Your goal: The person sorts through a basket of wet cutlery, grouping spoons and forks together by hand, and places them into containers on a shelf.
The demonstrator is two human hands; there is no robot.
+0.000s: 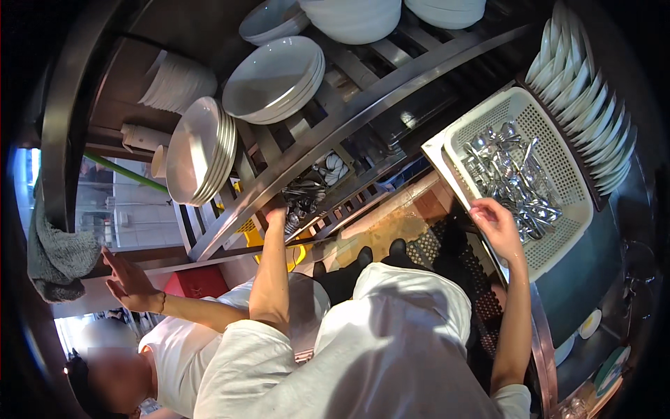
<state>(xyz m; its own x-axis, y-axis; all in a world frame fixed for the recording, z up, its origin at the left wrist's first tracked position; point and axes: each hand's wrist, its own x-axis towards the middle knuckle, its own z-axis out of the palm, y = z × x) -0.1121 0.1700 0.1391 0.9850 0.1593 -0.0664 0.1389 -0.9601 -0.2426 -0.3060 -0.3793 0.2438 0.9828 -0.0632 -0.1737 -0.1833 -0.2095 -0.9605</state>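
My left hand (274, 209) reaches under the steel shelf's front edge, beside dark-looking metal cutlery (305, 199) heaped in a container. The shelf edge and shadow hide its fingers, so what it holds, if anything, cannot be made out. My right hand (499, 227) is at the near-left rim of a cream perforated plastic basket (569, 146), its fingers loosely bent and apart with nothing visible in them. Inside the basket lies a jumble of shiny spoons and forks (509, 174).
White plates (202, 150) and bowls (276, 77) are stacked on the slatted steel shelf (391, 52). More dishes (586, 105) stand in a row beyond the basket. A co-worker in white stands close at left, one hand (132, 283) raised near a grey towel (59, 255).
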